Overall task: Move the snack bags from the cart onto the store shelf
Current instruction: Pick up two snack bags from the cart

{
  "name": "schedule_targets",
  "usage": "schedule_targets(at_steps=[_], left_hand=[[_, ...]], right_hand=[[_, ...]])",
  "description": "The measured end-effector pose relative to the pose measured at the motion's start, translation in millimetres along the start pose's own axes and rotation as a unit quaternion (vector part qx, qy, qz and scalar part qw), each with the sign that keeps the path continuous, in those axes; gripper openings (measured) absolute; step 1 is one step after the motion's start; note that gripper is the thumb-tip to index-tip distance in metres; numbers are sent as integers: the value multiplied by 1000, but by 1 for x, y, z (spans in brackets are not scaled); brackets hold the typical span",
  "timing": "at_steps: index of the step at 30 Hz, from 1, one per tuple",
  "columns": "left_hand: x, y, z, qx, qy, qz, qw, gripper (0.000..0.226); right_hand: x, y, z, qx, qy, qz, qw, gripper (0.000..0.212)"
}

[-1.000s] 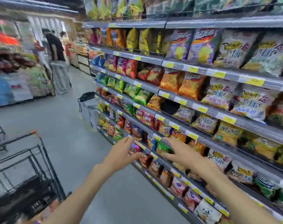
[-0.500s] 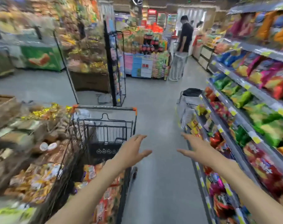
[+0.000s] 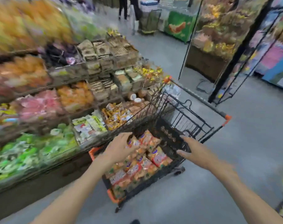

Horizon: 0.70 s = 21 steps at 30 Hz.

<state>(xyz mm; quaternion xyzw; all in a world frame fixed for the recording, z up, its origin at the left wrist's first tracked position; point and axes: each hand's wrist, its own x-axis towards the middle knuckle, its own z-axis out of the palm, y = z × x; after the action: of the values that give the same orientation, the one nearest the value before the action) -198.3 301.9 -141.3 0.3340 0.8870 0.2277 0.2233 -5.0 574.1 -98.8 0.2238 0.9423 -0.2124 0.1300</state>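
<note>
A black wire cart [image 3: 194,125] with orange corners stands on the grey floor in front of me. Several orange snack bags [image 3: 142,162] lie piled in its basket. My left hand [image 3: 119,147] hovers over the left side of the pile, fingers spread and curved, touching or just above the top bags. My right hand [image 3: 194,151] is held over the cart's right rim, fingers apart, holding nothing. The store shelf with chips is out of view.
A low display stand [image 3: 76,97] with bins of packaged snacks runs along the cart's left side. A dark rack [image 3: 234,62] stands to the right behind the cart. Two people [image 3: 129,8] stand far up the aisle. Grey floor lies to the right.
My view has swung left from the chip shelf to the cart. Both hands have come away from the shelf and now reach down over the bags in the cart.
</note>
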Motion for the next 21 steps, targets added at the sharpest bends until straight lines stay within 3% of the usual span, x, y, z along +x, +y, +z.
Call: schedule_targets(at_steps=[5,14,18,21], left_hand=[[-9,-60,-1,-34,40,-111,992,92],[14,-125,37,-81,61,-219,970,84],[34,-147,59,-127,60,-265,954,94],[51,-162,78,-171,88,-292,937,80]], right_hand=[[72,-31,16,-10,-69,-68,995,79],[174,-60,47,-4,-146,-113,983,81],[221,-61,63,-3,-196,-133,972,84],[263,-62,80,-30,-224,-156,962,85]])
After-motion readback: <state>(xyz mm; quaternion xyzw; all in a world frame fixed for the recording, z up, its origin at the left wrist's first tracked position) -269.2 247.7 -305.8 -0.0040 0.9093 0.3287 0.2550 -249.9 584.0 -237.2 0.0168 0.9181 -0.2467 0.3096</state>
